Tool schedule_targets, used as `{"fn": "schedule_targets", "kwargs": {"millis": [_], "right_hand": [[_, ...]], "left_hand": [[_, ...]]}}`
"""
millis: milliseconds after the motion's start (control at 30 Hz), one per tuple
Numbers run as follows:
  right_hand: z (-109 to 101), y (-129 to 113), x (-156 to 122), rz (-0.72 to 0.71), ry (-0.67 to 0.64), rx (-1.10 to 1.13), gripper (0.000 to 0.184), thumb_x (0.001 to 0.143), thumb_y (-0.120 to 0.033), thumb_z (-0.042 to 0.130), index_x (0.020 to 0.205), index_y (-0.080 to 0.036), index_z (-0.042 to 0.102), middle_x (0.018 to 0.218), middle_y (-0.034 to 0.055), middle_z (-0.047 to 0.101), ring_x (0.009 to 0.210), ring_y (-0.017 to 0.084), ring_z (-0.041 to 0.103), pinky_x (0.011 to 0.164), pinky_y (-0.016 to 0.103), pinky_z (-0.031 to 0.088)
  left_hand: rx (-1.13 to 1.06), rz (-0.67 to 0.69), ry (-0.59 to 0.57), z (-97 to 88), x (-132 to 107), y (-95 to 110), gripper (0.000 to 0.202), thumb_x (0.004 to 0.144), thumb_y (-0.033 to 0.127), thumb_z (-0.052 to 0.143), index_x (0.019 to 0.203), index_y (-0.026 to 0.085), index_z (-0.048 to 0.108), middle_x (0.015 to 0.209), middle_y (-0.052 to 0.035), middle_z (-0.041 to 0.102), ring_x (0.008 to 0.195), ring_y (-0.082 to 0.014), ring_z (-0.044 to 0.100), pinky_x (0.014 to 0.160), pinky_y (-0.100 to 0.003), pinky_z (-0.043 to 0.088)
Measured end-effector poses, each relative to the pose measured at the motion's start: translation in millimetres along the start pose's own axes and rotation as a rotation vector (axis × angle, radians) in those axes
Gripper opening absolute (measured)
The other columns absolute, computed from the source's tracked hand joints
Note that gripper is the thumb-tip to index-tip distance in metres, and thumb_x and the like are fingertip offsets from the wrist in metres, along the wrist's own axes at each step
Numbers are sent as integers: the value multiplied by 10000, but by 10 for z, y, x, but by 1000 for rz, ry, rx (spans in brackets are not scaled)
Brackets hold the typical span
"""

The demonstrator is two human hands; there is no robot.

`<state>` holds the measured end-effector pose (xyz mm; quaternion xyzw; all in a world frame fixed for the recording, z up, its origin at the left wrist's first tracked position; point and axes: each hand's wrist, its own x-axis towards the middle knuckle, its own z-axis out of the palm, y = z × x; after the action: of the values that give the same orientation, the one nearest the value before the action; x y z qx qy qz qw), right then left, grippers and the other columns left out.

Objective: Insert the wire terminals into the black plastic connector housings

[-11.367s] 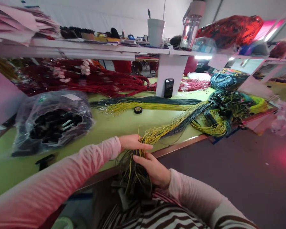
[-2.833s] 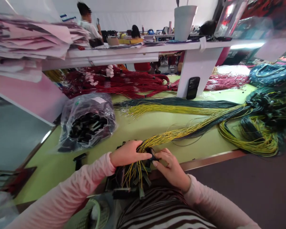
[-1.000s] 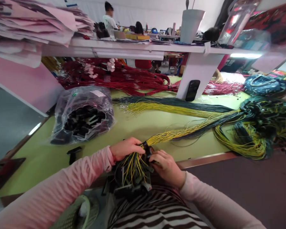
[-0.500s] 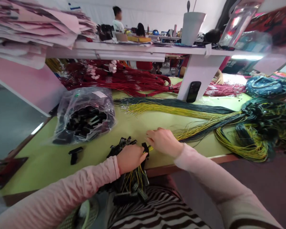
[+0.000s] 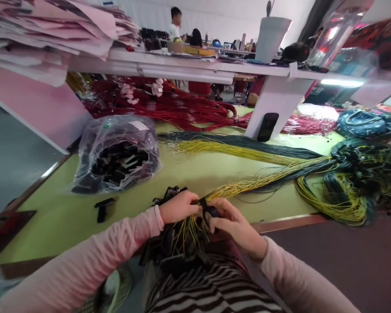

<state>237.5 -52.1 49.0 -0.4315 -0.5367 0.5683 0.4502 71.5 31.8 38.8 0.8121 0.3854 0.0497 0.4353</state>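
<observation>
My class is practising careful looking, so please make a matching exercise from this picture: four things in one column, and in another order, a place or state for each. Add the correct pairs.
Column one:
1. Left hand
2. White cup
3. Right hand
4. Plastic bag on the table

Column two:
A. Open, showing black parts inside
B. Holding a dark tape roll
C. Gripping the wire bundle
D. Standing on the shelf

Right pairs: 1-C, 2-D, 3-B, 4-A.
</observation>
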Motion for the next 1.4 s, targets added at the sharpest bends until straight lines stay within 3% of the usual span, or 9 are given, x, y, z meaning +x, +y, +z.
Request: {"fn": "schedule_targets", "kwargs": {"millis": [67,133,233,367,633,800,1067,1233,1400], "right_hand": [[-4,166,-141,76,80,105,239,802,-384,559,901,-171,516,586,-42,541,587,100,523,630,229,429],[-17,314,-121,117,161,67,319,820,-484,511,757,-172,485,497,-53,493,489,91,477,564,226,407],[-46,425,42,143,106,-52,340,800,-500,540,759,-163,520,466,-60,490,420,81,435,488,215,354],[-60,432,196,118,-28,-48,368,799,-472,538,634,-145,567,467,-39,502,454,75,438,518,210,350],[-49,574,400,108,33,36,340,707,-362,580,459,-150,486,393,-50,440,380,55,371,430,203,264],[-90,642,533,126,100,53,213,624,-282,609,486,-143,524,398,-53,454,378,54,385,421,196,294],[36,668,749,132,222,115,190,699,-335,566,671,-153,613,461,-48,470,421,65,371,429,196,317],[-86,631,568,83,74,131,293,705,-432,634,751,-143,643,564,-41,526,509,65,430,524,195,362],[-172,660,467,121,56,118,390,770,-505,562,733,-124,637,417,-71,393,396,47,310,424,188,234]], "left_hand": [[-114,-53,-67,-34,7,13,218,705,325,559,671,117,616,621,-13,615,606,-166,555,563,-248,398],[-210,-72,-115,-53,2,39,198,667,295,582,727,110,618,647,4,602,616,-155,535,565,-241,386],[-268,-84,-142,-68,-9,80,206,679,298,566,763,115,608,661,16,575,614,-143,508,561,-240,369],[-83,-36,-51,-67,-10,108,306,769,415,498,647,140,556,586,23,499,574,-129,450,531,-241,319],[337,99,137,-29,-2,77,387,882,398,365,614,166,520,584,-24,560,558,-151,504,545,-262,312],[623,35,196,-14,-14,153,348,894,346,360,744,130,590,642,-99,626,587,-207,573,569,-288,347],[133,197,112,-170,52,70,355,873,394,387,712,159,599,592,10,560,561,-124,484,566,-230,346],[144,132,169,-281,117,-4,361,865,419,375,636,175,510,567,16,519,552,-121,447,553,-233,332],[181,150,143,-267,171,-54,358,870,419,375,629,180,490,556,15,502,540,-119,435,546,-239,316]]}}
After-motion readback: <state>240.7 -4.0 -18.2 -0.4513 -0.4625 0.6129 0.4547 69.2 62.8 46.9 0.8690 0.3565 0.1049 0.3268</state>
